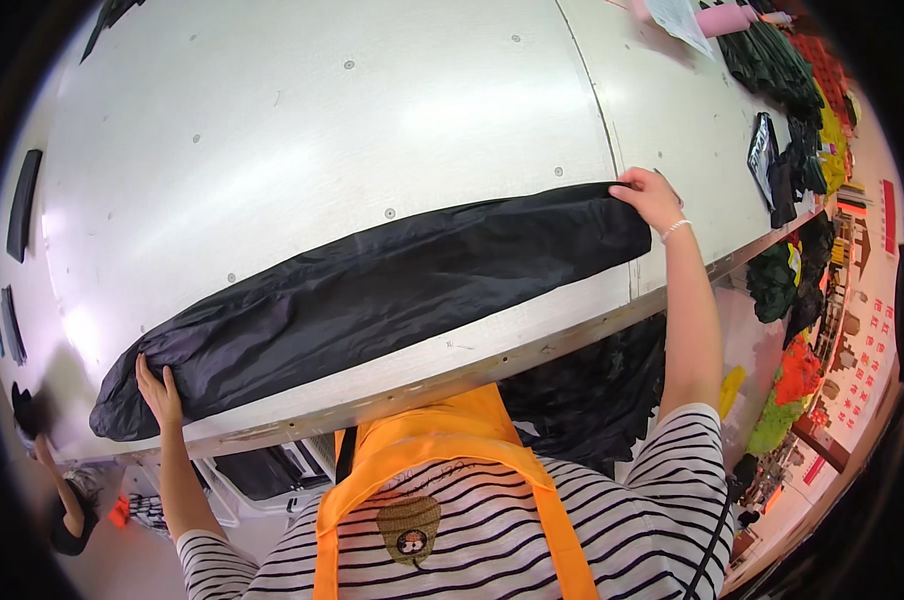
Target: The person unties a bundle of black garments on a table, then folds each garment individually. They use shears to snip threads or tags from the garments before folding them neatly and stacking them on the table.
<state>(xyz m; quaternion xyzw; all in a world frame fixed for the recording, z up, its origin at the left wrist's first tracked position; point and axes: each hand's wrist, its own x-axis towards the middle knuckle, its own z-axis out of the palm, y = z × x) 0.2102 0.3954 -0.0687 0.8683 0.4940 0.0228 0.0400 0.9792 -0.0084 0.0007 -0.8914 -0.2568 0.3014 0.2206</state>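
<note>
The long black fabric bundle [372, 290] lies stretched across the white table [272, 130], running from low on your left up toward your right and sitting close to the table's near edge. It looks folded or rolled into a narrow band, wrinkled and slightly shiny.

Your left hand [158, 392] rests on the bundle's left end with the fingers spread and pressed flat on the cloth; it is open, not clenched. Your right hand [652, 197] is at the far right end, fingers curled over the top corner of the fabric and pinching it; a thin bracelet sits on that wrist.

The bundle's left end reaches almost to the table's near edge, and only a narrow strip of bare tabletop shows between the fabric and that edge along its length. Beyond the fabric, the table is a wide bare surface with small screw heads. A seam [597, 100] in the tabletop runs away from you just by your right hand.

Farther right on the table lie dark green and black folded pieces [772, 60] and a flat black packet [762, 150]. Below the table edge, more black fabric [582, 390] hangs or piles beside your striped shirt and orange apron [442, 440]. Another person [67, 505] crouches at lower left.
</note>
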